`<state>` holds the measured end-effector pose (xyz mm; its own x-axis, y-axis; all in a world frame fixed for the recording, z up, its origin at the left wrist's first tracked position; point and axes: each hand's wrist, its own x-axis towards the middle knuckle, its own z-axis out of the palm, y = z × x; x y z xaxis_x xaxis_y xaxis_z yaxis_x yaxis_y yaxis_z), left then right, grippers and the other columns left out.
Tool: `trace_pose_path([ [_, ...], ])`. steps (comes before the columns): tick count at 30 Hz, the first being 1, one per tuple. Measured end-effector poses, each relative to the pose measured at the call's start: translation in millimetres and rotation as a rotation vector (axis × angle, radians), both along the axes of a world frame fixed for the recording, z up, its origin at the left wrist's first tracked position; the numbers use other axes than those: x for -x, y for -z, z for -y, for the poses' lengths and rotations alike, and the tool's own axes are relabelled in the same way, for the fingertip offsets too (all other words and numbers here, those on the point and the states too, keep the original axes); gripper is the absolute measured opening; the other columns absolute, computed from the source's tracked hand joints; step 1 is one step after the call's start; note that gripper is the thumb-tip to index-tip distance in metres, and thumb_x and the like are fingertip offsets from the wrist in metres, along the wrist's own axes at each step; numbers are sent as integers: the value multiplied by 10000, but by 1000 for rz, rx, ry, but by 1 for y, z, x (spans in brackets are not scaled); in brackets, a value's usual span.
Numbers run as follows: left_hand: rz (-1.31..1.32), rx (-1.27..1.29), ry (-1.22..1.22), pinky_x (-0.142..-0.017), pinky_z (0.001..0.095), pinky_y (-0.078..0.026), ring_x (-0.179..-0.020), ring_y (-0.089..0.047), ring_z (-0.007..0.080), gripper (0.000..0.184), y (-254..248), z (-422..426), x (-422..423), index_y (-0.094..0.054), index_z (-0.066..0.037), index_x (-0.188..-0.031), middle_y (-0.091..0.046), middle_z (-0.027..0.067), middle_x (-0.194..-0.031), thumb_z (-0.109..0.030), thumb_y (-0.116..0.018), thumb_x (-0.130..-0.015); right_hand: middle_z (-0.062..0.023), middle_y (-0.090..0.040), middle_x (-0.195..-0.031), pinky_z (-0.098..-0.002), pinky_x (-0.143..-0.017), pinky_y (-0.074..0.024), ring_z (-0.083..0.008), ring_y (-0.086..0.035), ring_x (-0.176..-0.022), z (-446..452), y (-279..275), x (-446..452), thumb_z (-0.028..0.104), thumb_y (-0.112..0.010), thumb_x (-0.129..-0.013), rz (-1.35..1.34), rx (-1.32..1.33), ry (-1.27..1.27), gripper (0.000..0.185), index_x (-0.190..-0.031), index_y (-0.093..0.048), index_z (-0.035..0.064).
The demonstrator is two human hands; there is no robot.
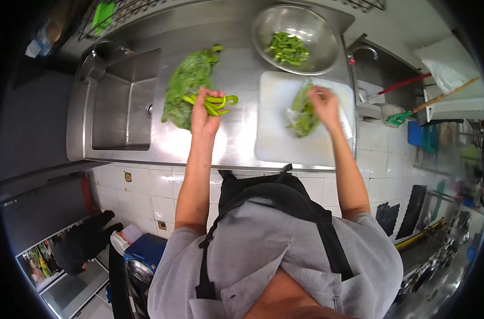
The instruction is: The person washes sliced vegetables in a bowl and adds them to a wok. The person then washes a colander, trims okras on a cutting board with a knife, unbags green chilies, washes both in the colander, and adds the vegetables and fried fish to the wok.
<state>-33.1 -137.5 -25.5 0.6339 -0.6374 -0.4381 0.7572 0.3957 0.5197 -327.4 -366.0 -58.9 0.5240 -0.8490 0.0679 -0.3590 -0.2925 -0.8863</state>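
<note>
Several long light-green chili peppers (211,106) lie in my left hand (204,116), its fingers curled around them above the steel counter. Just left of that hand is a bunch of leafy greens (186,80), apparently in clear plastic. My right hand (325,103) has its fingertips pinched at the upper side of a clear plastic bag (301,118) with green peppers inside. This bag rests on the white cutting board (274,143). Behind the board, a metal colander bowl (324,42) holds cut green pieces (289,50).
A steel sink (120,117) is set into the counter (231,69) on the left. To the right stand a second basin with a faucet (370,51) and long-handled tools (406,85). A person in dark clothes (82,242) is at the lower left.
</note>
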Motion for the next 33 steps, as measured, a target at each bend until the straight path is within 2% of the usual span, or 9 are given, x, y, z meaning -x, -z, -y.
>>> trace_pose_path([
  [5,-112,-12,281,-678,302,-537,-822,-636,196,115,13,-82,-49,-591,-46,-1085,-632,87,-924,-117,-630,-1004,-308,-604,-1156,-432,-713,-668,-349,-712,-815,52,13,-62,226,-742,-923,609,-697,463,635,-1284,-451,-208],
  [10,146,-46,360,-614,321,-536,-690,-584,132,162,-8,-130,-148,-574,-43,-1063,-612,57,-857,-73,-694,-958,-266,-613,-1136,-466,-702,-674,-354,-708,-886,86,58,-93,8,-621,-905,512,-564,692,408,-1243,-491,-178],
  [14,673,-565,198,-531,306,-494,-602,-590,123,242,-13,-157,-251,-632,-19,-1051,-631,53,-766,-39,-775,-857,-194,-657,-1058,-454,-670,-666,-301,-711,-840,36,23,-100,-36,-585,-889,531,-328,504,306,-1184,-548,-106],
  [20,1837,-1116,97,-842,473,-554,-972,-707,393,354,-19,-134,-421,-675,-6,-1174,-709,225,-1065,-57,-654,-824,-123,-643,-948,-389,-575,-625,-213,-667,-709,-26,-24,-169,-29,-585,-878,513,-377,380,198,-1073,-550,-46],
  [22,2014,-999,62,-927,489,-534,-1098,-655,414,391,-21,-101,-469,-670,-20,-1216,-681,205,-1211,-24,-625,-827,-100,-637,-891,-322,-473,-525,-161,-626,-658,-65,-52,-217,-8,-586,-880,522,-384,377,157,-1031,-549,-22],
  [26,2119,-1145,287,-923,475,-550,-1101,-668,381,279,11,-34,-565,-672,-39,-1105,-685,167,-1211,-15,-625,-830,-77,-622,-835,-289,-460,-468,-130,-577,-599,-131,-68,-294,16,-574,-892,359,-411,326,131,-1016,-557,-23],
  [27,2122,-1183,426,-917,475,-553,-1099,-671,378,253,20,-24,-585,-667,-40,-1078,-692,165,-1190,-14,-626,-830,-145,-658,-1026,-417,-651,-639,-253,-696,-798,-137,-50,-301,5,-549,-896,373,-385,275,284,-1170,-539,-70],
  [32,2204,-1095,614,-831,526,-572,-972,-714,411,317,114,-51,-637,-636,-8,-1129,-711,280,-995,-58,-679,-819,-158,-672,-1069,-390,-689,-644,-236,-704,-842,-216,-64,-395,2,-547,-880,280,-449,273,368,-1235,-530,-95],
  [33,1974,-1082,856,-799,519,-574,-910,-723,407,298,119,-70,-649,-653,2,-1093,-719,266,-956,-95,-690,-813,-162,-675,-1074,-381,-682,-643,-232,-704,-838,-230,-64,-410,3,-547,-878,272,-446,272,383,-1247,-529,-97],
])
